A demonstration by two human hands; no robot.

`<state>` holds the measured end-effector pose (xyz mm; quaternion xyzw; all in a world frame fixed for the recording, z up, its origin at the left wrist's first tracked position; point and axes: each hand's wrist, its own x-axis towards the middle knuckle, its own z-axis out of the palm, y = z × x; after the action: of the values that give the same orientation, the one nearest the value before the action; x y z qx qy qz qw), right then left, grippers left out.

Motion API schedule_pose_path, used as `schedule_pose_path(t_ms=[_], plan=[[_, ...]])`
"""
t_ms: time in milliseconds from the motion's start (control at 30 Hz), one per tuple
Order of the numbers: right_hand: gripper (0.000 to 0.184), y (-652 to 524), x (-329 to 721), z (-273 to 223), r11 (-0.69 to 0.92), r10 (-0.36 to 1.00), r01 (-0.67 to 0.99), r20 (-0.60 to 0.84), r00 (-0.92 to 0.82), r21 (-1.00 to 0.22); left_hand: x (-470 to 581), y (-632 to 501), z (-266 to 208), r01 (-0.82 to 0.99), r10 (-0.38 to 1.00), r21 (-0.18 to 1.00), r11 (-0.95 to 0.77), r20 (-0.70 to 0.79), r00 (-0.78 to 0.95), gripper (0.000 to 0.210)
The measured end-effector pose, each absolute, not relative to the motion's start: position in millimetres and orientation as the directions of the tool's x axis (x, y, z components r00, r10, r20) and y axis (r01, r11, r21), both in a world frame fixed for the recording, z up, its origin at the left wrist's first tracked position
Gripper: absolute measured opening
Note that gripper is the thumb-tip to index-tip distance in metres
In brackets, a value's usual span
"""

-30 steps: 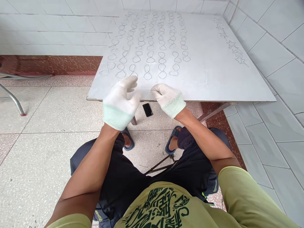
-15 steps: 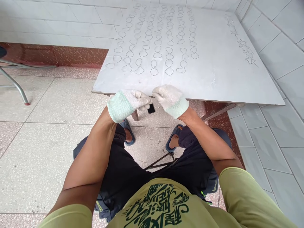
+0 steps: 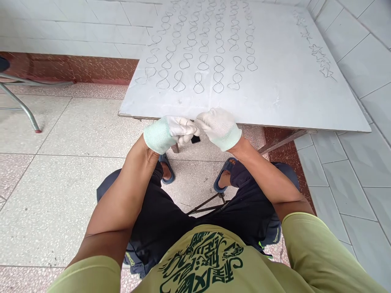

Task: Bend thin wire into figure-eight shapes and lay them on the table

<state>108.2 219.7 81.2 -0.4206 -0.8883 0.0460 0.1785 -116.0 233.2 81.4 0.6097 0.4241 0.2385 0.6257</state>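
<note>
My left hand (image 3: 183, 129), in a white glove with a pale green cuff, is closed in a pinch just off the table's front edge. My right hand (image 3: 215, 125), gloved alike, pinches close against its fingertips. Between them a bit of thin wire (image 3: 194, 121) barely shows; most of it is hidden by the fingers. On the white tabletop (image 3: 275, 97) beyond the hands lie several rows of thin figure-eight wire loops (image 3: 198, 83). A line of star-shaped wire pieces (image 3: 326, 72) runs along the right side of the table.
A small black rectangular object (image 3: 196, 139) shows below my hands, partly covered. Under the table are a wooden leg (image 3: 282, 140) and, between my feet, dark metal bars (image 3: 207, 204). A metal-legged chair (image 3: 23, 103) stands at the left. Tiled walls (image 3: 363, 61) border the table.
My left hand has moved slightly right, and the two hands' fingertips are closer together. The wire between them shows less. The view has shifted slightly.
</note>
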Motion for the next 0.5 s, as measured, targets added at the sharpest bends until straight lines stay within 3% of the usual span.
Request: schedule_pose_path(t_ms=[167, 267, 500], plan=[[0.048, 212.7, 99.6, 75.9, 0.604, 0.792, 0.777, 0.234, -0.564, -0.176, -112.8, 234.4, 80.9, 0.127, 0.731, 0.952, 0.28, -0.297, 0.614, 0.055], [0.045, 211.3, 97.4, 74.0, 0.6, 0.795, 0.773, 0.256, -0.55, -0.205, -114.0, 235.1, 79.4, 0.1, 0.738, 0.953, 0.286, -0.286, 0.611, 0.055], [0.039, 208.2, 86.5, 75.6, 0.427, 0.903, 0.581, 0.299, -0.308, -0.693, -123.5, 234.6, 93.2, 0.135, 0.821, 0.959, 0.249, -0.282, 0.497, 0.048]])
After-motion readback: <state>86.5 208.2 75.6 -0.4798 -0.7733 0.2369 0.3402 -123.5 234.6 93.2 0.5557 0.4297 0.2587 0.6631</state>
